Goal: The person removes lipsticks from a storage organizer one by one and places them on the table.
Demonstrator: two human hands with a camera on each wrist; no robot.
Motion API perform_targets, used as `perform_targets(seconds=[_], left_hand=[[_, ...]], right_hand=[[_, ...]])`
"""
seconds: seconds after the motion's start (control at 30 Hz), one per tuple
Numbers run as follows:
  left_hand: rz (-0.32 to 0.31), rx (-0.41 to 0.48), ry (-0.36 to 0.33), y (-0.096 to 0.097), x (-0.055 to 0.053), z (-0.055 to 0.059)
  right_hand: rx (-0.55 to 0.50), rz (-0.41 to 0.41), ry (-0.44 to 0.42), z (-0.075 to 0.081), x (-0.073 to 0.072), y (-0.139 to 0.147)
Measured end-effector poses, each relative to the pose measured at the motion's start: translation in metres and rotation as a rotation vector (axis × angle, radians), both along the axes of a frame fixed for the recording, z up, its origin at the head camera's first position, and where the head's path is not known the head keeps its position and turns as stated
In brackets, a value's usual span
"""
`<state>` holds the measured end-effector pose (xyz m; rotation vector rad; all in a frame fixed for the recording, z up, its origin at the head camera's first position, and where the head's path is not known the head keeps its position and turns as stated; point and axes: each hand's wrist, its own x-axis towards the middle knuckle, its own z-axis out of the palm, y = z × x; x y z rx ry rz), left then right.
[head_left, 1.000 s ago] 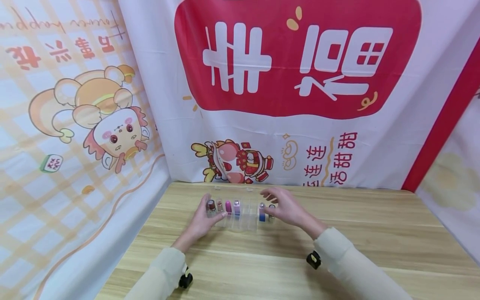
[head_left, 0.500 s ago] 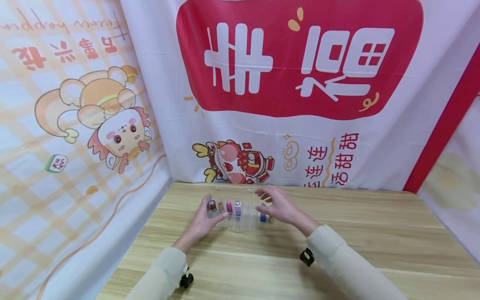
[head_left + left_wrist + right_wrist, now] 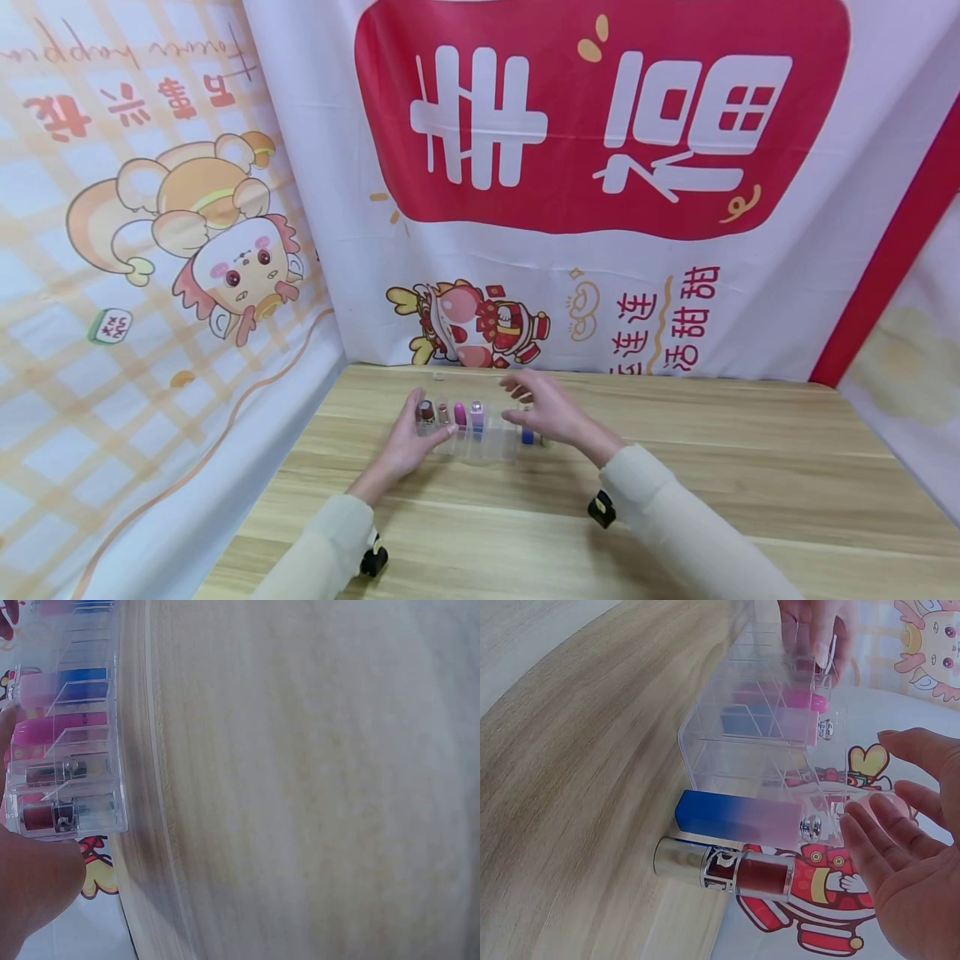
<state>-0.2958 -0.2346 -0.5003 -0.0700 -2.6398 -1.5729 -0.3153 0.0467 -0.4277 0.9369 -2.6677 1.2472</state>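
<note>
My left hand (image 3: 408,437) grips the left end of a clear plastic lipstick organizer (image 3: 501,448), thumb in front. Its left slots hold a dark red tube (image 3: 427,410), a slim brownish-red tube (image 3: 46,774), a bright pink tube (image 3: 460,414) and a pink-and-blue tube (image 3: 477,412); slots at the right end hold none. Over that end hovers my right hand (image 3: 551,410), fingers loosely spread with nothing in them. Just beyond the organizer's right end stand another pink-and-blue tube (image 3: 735,817) and a lip gloss (image 3: 765,877) with a gold base, both partly hidden by my right hand in the head view.
The wooden table (image 3: 525,533) stretches in front of the organizer and off to the right. A printed cloth (image 3: 585,292) hangs right behind the table's back edge, and another patterned cloth (image 3: 187,350) hangs along the left side.
My right hand has moved left, from above the two loose tubes to over the organizer's right end. My left hand keeps its grip on the organizer, which stays in place.
</note>
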Motion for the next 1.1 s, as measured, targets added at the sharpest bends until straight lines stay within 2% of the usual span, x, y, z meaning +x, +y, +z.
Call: perform_targets(seconds=[0.53,1.1], left_hand=[[-0.011,0.0,0.007,0.0,0.0,0.001],[-0.004,0.002,0.001,0.0,0.001,0.0]], right_hand=[[0.022,0.007,0.033,-0.008,-0.008,-0.014],[0.085,-0.009,0.041,-0.011,-0.008,-0.029]])
